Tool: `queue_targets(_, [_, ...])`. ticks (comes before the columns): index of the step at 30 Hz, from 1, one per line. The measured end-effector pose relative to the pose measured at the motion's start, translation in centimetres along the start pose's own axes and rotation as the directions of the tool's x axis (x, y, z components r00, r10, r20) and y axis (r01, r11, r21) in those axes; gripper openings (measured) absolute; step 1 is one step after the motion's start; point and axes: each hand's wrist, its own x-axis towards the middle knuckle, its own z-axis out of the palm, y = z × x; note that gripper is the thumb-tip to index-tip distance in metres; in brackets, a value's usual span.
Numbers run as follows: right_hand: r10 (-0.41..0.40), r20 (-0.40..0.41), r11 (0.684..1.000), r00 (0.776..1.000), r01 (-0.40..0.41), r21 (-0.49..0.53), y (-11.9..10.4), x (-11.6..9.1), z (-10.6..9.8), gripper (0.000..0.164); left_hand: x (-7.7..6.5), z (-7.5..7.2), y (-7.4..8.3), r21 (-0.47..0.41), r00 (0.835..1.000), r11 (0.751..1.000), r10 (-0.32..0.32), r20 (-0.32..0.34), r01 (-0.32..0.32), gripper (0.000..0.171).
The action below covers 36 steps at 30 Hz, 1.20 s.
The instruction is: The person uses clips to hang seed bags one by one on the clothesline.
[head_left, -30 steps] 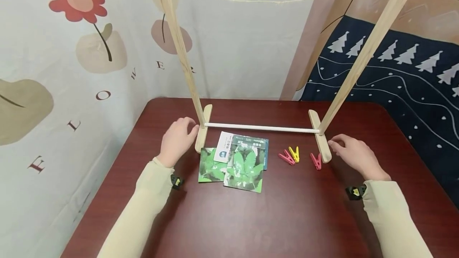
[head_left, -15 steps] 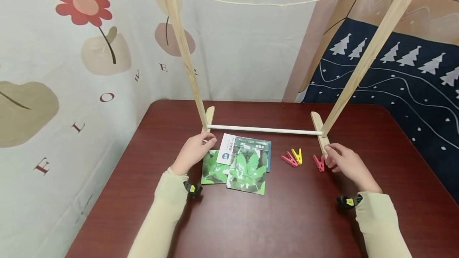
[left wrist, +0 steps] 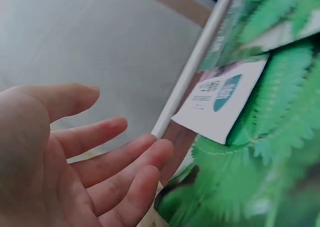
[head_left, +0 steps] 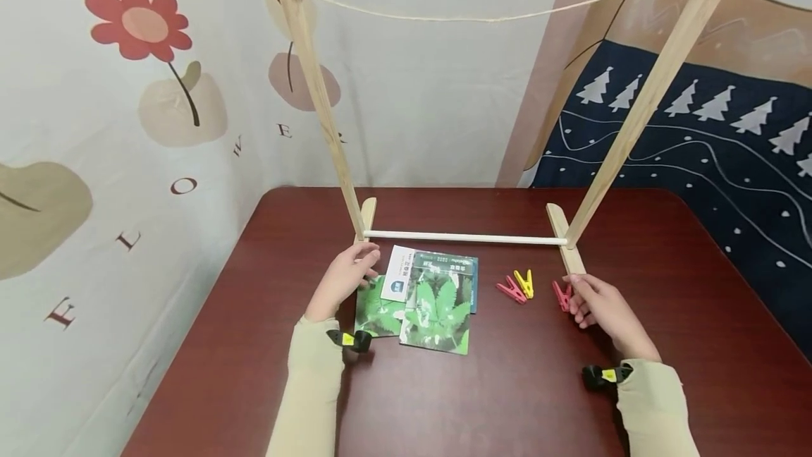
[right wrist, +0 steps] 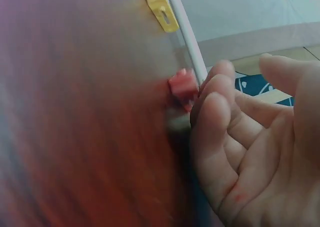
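While left hand (head_left: 342,279) hovers loosely spread, empty, low sweep could scatter overlapping leaf-printed packets (head_left: 438,309); right hand (head_left: 607,309), half-curled, empty, drifting inward, could knock adjacent red clothespin (head_left: 560,297).

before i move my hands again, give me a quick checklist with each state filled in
1. Left hand holding nothing: ok, its fingers are relaxed.
2. Right hand clear of the rightmost pink clip: cannot tell; they are close, contact unclear.
3. Yellow clip free of both hands: ok.
4. Packets lying separately: not ok, they overlap.
5. Cord strung between both posts: ok, sagging slightly.
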Motion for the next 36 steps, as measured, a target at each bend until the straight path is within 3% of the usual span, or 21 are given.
queue_targets(3, [0.007,0.004,1.000,1.000,-0.007,0.005,0.3,0.0,0.4,0.053,0.1,-0.2,-0.3,-0.084,0.999,0.996,-0.025,0.021,0.027,0.040])
queue_targets(7, [0.026,-0.023,1.000,0.999,-0.026,0.017,0.6,0.0,0.8,0.052,0.3,-0.1,-0.5,-0.120,0.998,0.991,-0.048,0.047,0.053,0.040])
queue_targets(26, [0.040,-0.053,0.999,0.998,-0.040,0.015,1.6,0.3,1.3,0.050,1.2,0.5,-1.1,-0.175,0.993,0.979,-0.099,0.062,0.108,0.038])
queue_targets(36, [0.051,-0.043,0.999,0.998,-0.050,0.021,1.5,0.1,1.2,0.052,0.1,0.1,0.0,-0.168,0.992,0.982,-0.068,0.110,0.086,0.042])
